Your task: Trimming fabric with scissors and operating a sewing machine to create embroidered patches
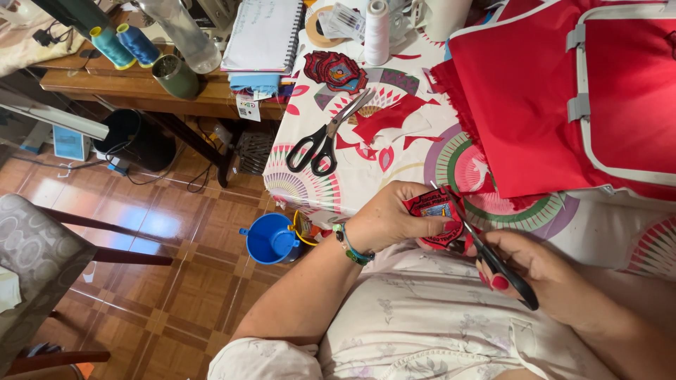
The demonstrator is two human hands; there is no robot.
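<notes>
My left hand (389,218) pinches a small red embroidered patch (431,208) just in front of the table's near edge. My right hand (546,271) grips small black-handled scissors (493,260), and their blades reach up into the patch's right edge. A green beaded bracelet sits on my left wrist. A second, larger pair of black-handled scissors (325,137) lies open on the patterned tablecloth (366,176), beyond my left hand. More red patches (334,70) lie further back on the cloth.
A red fabric piece with grey straps (563,98) covers the table's right side. A white thread cone (377,32), a notebook (264,35) and blue thread spools (127,43) stand at the back. A blue cup (271,239) sits on the tiled floor, with a chair (35,260) at left.
</notes>
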